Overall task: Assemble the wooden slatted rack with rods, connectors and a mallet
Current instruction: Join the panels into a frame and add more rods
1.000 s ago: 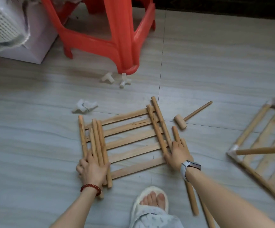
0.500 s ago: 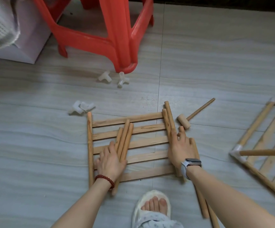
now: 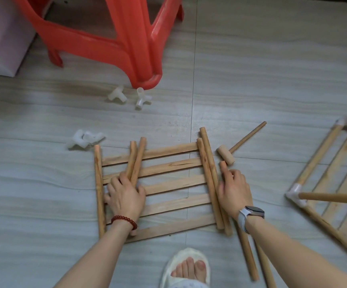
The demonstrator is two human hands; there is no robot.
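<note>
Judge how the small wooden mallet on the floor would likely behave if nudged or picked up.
The mallet has a round head and thin round handle, so it would probably roll or pivot on the smooth floor. It looks small and wooden, so likely light, stiff and head-heavy.

The floor (image 3: 272, 69) is pale grey with faint wavy streaks. The slats (image 3: 168, 179), rods (image 3: 208, 167) and mallet (image 3: 226, 154) are light tan wood. The connectors (image 3: 117, 95) are translucent white, the stool (image 3: 127, 38) bright orange-red. A dark red bead bracelet (image 3: 124, 220), a grey watch (image 3: 251, 213), and a white slipper (image 3: 186, 267).
</note>
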